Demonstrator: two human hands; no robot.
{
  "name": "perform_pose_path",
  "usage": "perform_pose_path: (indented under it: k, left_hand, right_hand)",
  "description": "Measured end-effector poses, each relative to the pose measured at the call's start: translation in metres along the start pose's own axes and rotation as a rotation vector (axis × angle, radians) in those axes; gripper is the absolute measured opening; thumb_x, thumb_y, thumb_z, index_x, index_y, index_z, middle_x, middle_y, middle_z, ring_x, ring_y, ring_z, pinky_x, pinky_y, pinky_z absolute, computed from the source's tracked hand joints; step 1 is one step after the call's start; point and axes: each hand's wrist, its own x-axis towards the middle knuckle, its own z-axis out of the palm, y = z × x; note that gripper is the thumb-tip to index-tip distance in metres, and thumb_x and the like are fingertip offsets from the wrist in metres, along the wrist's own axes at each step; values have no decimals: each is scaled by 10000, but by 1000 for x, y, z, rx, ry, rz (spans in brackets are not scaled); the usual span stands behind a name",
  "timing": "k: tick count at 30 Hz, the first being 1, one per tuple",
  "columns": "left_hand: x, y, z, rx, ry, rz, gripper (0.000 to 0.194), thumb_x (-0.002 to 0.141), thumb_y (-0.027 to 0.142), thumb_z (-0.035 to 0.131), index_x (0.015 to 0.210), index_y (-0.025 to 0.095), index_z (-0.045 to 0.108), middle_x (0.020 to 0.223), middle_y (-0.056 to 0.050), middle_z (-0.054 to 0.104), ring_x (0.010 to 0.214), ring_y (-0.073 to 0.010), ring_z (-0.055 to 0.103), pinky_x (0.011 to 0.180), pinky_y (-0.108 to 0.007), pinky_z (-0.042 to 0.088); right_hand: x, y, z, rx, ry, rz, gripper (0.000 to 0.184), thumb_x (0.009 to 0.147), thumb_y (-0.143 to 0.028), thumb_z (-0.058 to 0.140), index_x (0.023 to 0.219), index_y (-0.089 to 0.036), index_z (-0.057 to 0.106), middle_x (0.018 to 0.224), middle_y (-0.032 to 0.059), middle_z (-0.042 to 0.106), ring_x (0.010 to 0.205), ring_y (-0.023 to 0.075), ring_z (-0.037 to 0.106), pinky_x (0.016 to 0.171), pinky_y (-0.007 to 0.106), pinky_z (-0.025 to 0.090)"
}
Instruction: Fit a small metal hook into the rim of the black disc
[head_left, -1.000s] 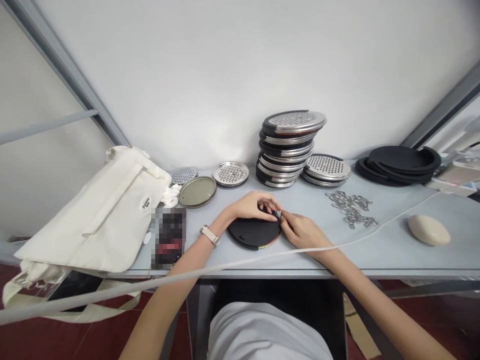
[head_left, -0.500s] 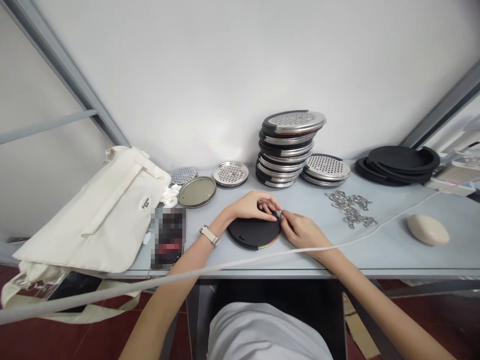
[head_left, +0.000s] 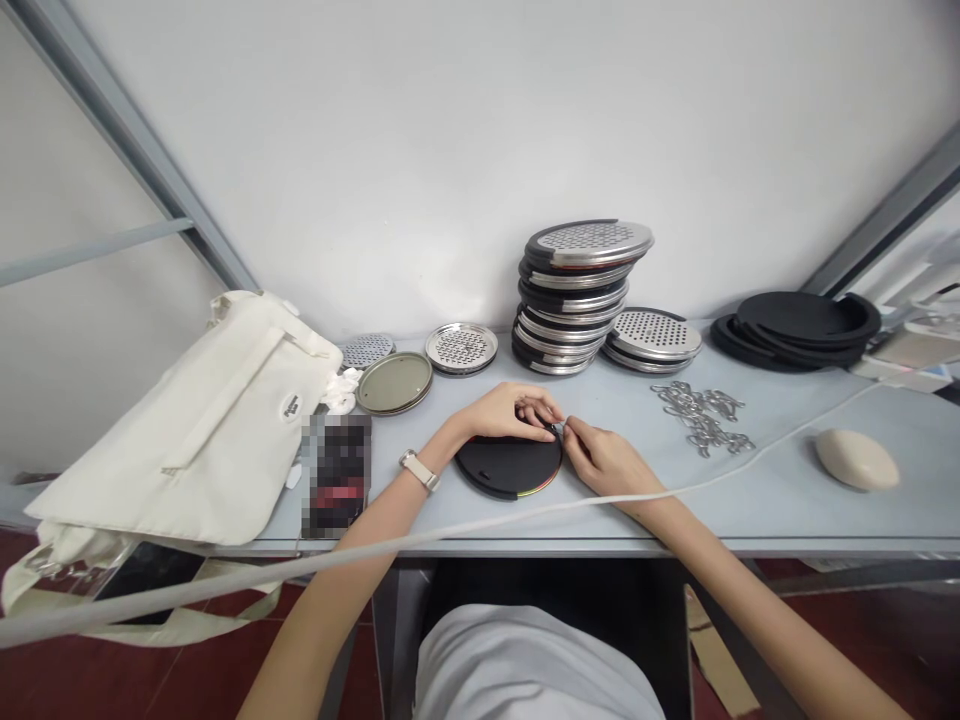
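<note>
A round black case (head_left: 510, 466) with a red and yellow line along its right edge lies on the table before me. My left hand (head_left: 514, 412), a pale watch at its wrist, reaches over the far side of this case. Its thumb and curled fingers grip the case near the right rim. Beside that rim, my right hand (head_left: 600, 455) is closed in a pinch, fingertips nearly meeting the left ones. Whatever small piece sits between the right fingertips is too small to make out. A heap of small metal clips (head_left: 701, 418) lies to the right.
Behind my hands stands a leaning stack of round graters (head_left: 574, 300), with a shorter grater pile (head_left: 652, 338) beside it. Black round holders (head_left: 806, 330) sit far right, near a beige rounded object (head_left: 856, 459). A white cable (head_left: 480, 530) crosses in front. Left is a cream bag (head_left: 195, 440).
My right fingertips have shifted very slightly away from the rim of the case. My left hand keeps its place.
</note>
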Motion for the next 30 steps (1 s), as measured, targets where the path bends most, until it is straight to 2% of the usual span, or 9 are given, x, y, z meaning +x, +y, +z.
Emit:
perform_pose_path:
  k: [11,21,25,30]
  left_hand:
    - [1,-2,-3,104,-22,44,351,674,258,655,983,111,580,940,-90,626,748,-104,594,685,-206,437]
    - [0,1,-2,121,-5,28,370,656,277,663,979,115,581,820,-49,617,730,-108,595,645,-192,416]
    - [0,3,-2,121,-4,32,383,653,269,666,992,117,574,867,-59,619,731,-105,596,647,-192,417]
    - [0,1,-2,87,-25,39,365,672,255,654,998,111,570,959,-97,616,763,-109,591,680,-211,437]
  right_hand:
    - [1,0,-3,45,-35,-47,301,885,-314,225,826,-192,494,677,48,603,564,138,530,545,232,315]
    - [1,4,4,18,9,-90,306,885,-281,245,919,-174,529,766,61,643,634,150,581,587,239,343]
    - [1,5,4,8,0,-90,314,885,-278,245,967,-168,528,772,66,648,634,153,588,582,243,343]
    - [1,4,3,10,-13,-97,302,886,-284,242,914,-173,521,762,63,639,639,149,581,590,237,345]
